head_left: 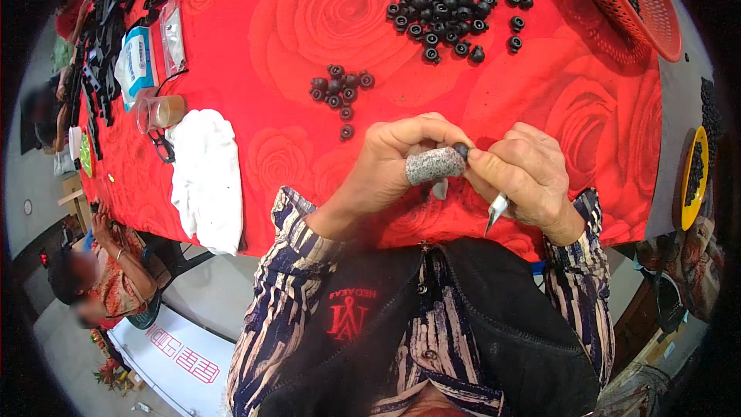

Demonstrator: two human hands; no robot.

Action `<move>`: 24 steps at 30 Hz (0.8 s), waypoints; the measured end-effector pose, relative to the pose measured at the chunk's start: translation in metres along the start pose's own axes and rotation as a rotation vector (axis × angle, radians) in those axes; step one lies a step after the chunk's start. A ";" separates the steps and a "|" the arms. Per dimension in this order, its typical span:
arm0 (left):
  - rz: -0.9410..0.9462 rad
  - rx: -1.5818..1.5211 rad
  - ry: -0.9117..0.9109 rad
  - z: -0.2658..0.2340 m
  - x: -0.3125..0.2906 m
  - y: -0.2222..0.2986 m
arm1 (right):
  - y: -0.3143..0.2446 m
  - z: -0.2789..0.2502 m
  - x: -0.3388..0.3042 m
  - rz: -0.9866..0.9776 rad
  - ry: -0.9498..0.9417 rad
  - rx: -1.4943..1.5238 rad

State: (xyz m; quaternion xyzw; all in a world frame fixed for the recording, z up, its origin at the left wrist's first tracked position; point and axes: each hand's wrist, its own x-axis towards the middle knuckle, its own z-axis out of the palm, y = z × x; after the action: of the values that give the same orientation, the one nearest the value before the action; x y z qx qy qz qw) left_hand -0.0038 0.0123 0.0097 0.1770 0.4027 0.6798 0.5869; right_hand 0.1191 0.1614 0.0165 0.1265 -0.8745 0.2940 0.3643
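Note:
A small round black part [461,150] is pinched in the fingertips of my left hand [390,156], above the near part of the red tablecloth. One digit of that hand wears a speckled grey sleeve [434,166]. My right hand [526,174] is closed close beside it, thumb at the part. From under the right fingers a silver pointed blade [497,210] sticks out toward me; its other end is hidden. Beyond my hands lie a small cluster of similar black parts [333,99] and a larger heap [444,4] of them.
A red basket [668,31] with black pieces stands far right; a yellow dish [703,137] is beyond the table's right edge. On the left are a white cloth [204,177], cup [170,110], glasses [162,147], blue-white packet [137,66] and long black pieces [100,58]. Another person [123,278] sits left.

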 end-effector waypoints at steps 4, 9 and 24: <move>0.043 0.032 -0.037 -0.003 0.001 -0.002 | -0.002 -0.001 0.000 -0.018 -0.003 -0.007; 0.053 0.046 -0.047 -0.004 0.002 0.002 | 0.000 -0.002 0.001 -0.029 -0.018 -0.012; -0.007 -0.048 0.042 0.001 0.002 -0.002 | 0.002 0.004 -0.002 0.008 0.008 -0.023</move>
State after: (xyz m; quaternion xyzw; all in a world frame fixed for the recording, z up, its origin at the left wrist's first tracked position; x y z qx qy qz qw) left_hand -0.0018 0.0143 0.0085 0.1471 0.3990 0.6909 0.5847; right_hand 0.1171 0.1603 0.0117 0.1178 -0.8770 0.2858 0.3679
